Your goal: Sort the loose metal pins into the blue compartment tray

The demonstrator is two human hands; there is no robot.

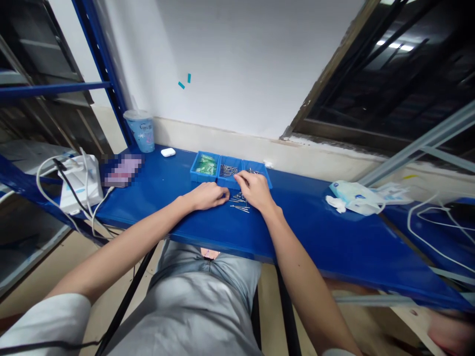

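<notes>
My left hand (pixel 208 196) rests on the blue table with its fingers curled in, in front of the left blue bin (pixel 203 177). Small green packets (pixel 206 164) fill that bin. My right hand (pixel 254 189) is over the front edge of the middle bin (pixel 227 183), thumb and fingertips pinched together. Whatever either hand holds is too small or hidden to make out. Thin metal pins, resembling rivets, (pixel 229 170) lie in the middle bin. More pins show in the right bin (pixel 264 170), partly behind my right hand. Several loose pins (pixel 241 208) lie on the tabletop between my hands.
At the back left stand a blue cup (pixel 144 133) and a white earbud case (pixel 168 152). A white power strip (pixel 79 183) with cables and a blurred-out pink item (pixel 124 170) lie further left. A tissue pack (pixel 354 197) sits right on the table (pixel 304 222), near white cables (pixel 438 217).
</notes>
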